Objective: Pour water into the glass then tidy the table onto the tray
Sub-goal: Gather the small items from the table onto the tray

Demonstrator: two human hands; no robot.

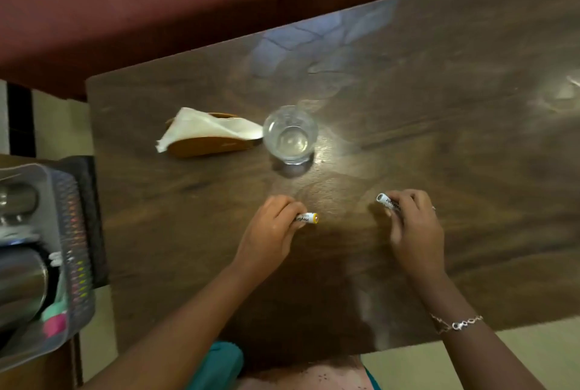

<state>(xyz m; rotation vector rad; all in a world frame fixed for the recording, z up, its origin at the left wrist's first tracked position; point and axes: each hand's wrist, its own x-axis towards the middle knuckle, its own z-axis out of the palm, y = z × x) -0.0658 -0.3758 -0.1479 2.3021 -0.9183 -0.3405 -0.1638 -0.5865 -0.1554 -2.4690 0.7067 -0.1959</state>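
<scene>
At the left edge of the frame we see the grey plastic tray [67,232] with steel vessels inside. On the dark wooden table [439,107], left of centre, lies a brown holder with a white napkin [210,132]; the clear glass of water [290,135] stands touching its right end. Below, our left hand [270,232] pinches a white battery with a yellow tip [309,219]. At lower right, our right hand [411,223] pinches a second white battery [386,201].

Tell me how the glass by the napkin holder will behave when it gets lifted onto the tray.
The glass looks rigid and smooth, so probably slippery and breakable. It holds water, so tilting it would likely spill. Its base looks narrower than its rim, so a sideways nudge might tip it.
</scene>
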